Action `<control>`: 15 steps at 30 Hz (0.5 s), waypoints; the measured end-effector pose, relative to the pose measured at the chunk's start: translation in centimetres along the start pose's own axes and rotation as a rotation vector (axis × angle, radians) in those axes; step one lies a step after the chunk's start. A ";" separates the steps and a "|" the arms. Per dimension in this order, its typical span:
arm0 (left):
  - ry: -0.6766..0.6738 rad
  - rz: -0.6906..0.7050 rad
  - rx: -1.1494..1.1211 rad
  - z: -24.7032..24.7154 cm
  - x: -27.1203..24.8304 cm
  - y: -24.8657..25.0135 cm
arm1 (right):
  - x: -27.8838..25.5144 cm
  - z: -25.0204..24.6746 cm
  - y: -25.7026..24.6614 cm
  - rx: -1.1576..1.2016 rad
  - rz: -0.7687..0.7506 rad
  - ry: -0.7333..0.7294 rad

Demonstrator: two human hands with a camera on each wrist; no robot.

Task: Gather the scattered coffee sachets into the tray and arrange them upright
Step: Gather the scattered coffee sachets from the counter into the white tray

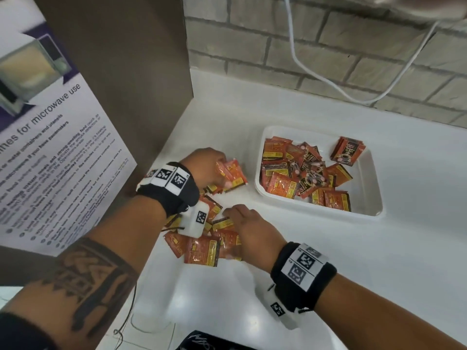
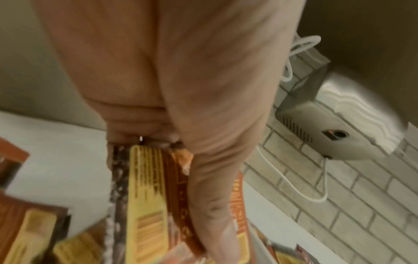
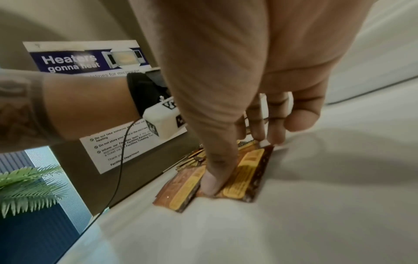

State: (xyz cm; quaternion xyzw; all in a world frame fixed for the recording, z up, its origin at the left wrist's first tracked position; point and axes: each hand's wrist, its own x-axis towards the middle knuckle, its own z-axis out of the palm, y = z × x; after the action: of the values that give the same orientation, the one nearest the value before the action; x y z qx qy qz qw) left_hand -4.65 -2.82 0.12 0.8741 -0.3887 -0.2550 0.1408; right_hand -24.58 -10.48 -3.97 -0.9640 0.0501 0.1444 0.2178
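Holding a small bunch of sachets (image 1: 231, 173), the fingers (image 2: 212, 205) of the left hand (image 1: 202, 160) are curled round it, with the thumb pressing on the yellow label. The right hand (image 1: 250, 228) lies over the loose pile (image 1: 202, 246) on the white worktop (image 1: 379, 261), its fingers (image 3: 214, 178) pressing down on a packet to pinch it up, but they do not seem to hold one yet. The gathering step looks about half done: many sachets lie flat in the white tray (image 1: 374, 198), and only a few lean up at its far corner. Next, I think, the right hand needs to lift its packet, then both hands carry theirs to the tray just beside the pile and stand them up. Only the head view shows the tray and both hands together. The left wrist view shows the thumb's grip up close, and a grey box (image 2: 328, 134) on the brick wall. The right wrist view shows the fingertips on the pile, and a green plant (image 3: 27, 187).
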 end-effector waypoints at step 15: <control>-0.048 -0.120 -0.021 1.2 0.9 -2.5 | 1.2 -1.9 -0.3 0.096 0.143 -0.021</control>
State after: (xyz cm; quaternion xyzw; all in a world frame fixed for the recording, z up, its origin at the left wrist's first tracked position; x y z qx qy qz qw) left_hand -3.31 -1.92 -2.27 0.8879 -0.3364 -0.2880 0.1250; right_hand -22.94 -11.08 -2.56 -0.9448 0.1233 0.1669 0.2535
